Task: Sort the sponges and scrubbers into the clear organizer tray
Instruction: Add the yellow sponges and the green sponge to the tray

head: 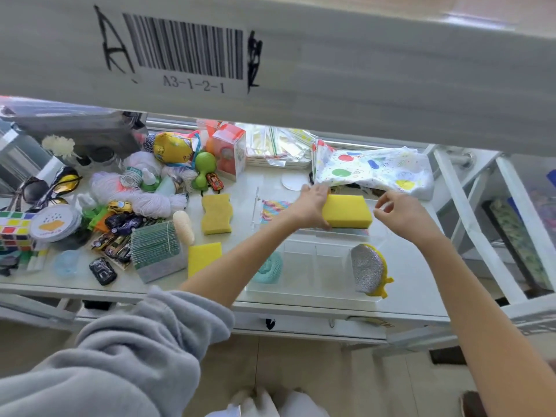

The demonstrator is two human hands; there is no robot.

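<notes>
My left hand [313,203] grips the left end of a yellow rectangular sponge [347,211] over the far part of the clear organizer tray [310,291]. My right hand [400,210] hovers just right of that sponge, fingers apart and curled, holding nothing. In the tray's near compartments stand a teal mesh scrubber [270,267] on the left and a silver-and-yellow scrubber [368,272] on the right. A wavy yellow sponge [216,213], a square yellow sponge [204,257], a cream scrubber [183,227] and a stack of green scouring pads [156,251] lie left of the tray.
A white shelf beam with a barcode label [186,52] hangs across the top of the view. Toy cars, yarn, puzzle cubes and bottles crowd the shelf's left side. A dotted white cloth [373,171] lies behind the tray. A white frame post [469,218] stands to the right.
</notes>
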